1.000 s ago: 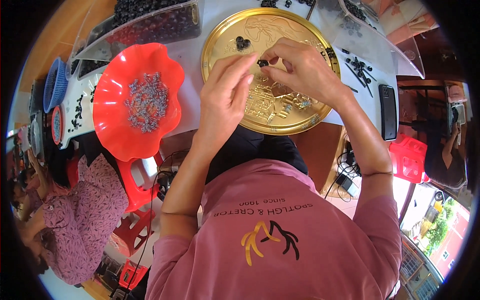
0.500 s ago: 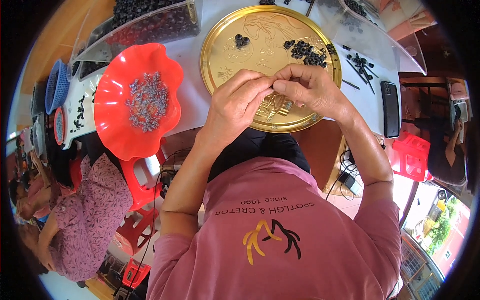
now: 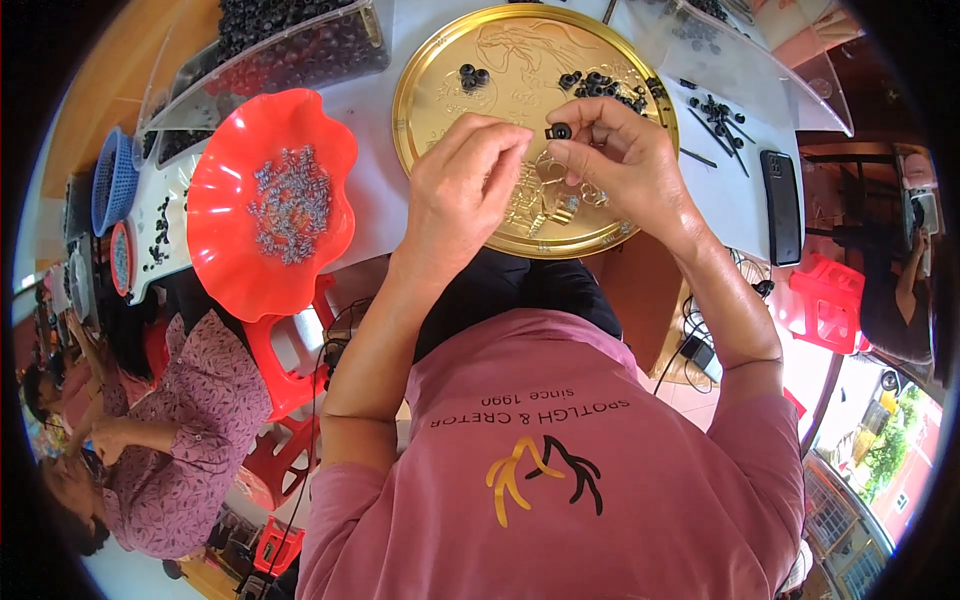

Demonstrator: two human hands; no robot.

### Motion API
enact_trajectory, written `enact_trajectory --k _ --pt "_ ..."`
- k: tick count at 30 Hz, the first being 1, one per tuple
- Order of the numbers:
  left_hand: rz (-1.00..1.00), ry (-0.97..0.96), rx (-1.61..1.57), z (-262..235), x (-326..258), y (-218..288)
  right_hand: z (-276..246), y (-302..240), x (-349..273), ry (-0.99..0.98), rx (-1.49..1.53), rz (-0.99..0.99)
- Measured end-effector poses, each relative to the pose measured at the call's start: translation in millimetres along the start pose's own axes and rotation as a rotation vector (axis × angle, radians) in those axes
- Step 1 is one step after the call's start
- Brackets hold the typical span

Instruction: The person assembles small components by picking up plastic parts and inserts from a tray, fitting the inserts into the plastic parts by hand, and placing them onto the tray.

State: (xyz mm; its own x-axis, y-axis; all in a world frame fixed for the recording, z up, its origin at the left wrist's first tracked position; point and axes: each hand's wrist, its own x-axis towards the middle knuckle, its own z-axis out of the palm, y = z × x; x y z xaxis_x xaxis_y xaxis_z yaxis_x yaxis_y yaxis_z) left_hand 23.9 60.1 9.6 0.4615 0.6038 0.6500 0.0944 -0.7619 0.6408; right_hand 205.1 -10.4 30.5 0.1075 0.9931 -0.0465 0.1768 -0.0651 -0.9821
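Observation:
My right hand (image 3: 625,165) pinches a small round black plastic part (image 3: 560,131) with a hole in its middle, above the round gold tray (image 3: 425,110). Just left of it, my left hand (image 3: 460,190) has its thumb and fingertips pressed together. Whatever is between them, if anything, is too small or hidden to see. On the tray, black parts lie in a bigger group (image 3: 605,85) behind my right hand and a small cluster (image 3: 473,77) farther left. Small silvery springs (image 3: 292,205) fill the middle of a red wavy-rimmed bowl (image 3: 218,215) to the left.
A clear bin of black parts (image 3: 290,65) stands at the back left, another clear bin (image 3: 770,75) at the back right. Black rods and loose parts (image 3: 722,130) lie near a phone (image 3: 782,205). A blue basket (image 3: 113,180) is far left; a person in patterned clothing (image 3: 195,430) sits there.
My hands have come apart; they were meeting at the fingertips. The black part now shows in my right hand's fingers. The view has shifted slightly, and the person at left has moved.

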Motion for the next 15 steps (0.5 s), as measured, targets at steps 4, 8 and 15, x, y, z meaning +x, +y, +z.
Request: enact_trajectory --k 4,8,15 --pt "-0.217 0.039 -0.155 1.4 0.3 7.5 -2.1 -1.6 -3.7 -0.01 0.115 0.006" --pt "-0.395 0.033 -0.376 5.6 -3.5 5.6 0.8 -0.4 -3.9 0.032 0.077 -0.05" --pt "-0.566 -0.09 -0.551 4.7 2.6 9.0 -1.7 -1.2 -2.2 0.009 0.088 -0.003"
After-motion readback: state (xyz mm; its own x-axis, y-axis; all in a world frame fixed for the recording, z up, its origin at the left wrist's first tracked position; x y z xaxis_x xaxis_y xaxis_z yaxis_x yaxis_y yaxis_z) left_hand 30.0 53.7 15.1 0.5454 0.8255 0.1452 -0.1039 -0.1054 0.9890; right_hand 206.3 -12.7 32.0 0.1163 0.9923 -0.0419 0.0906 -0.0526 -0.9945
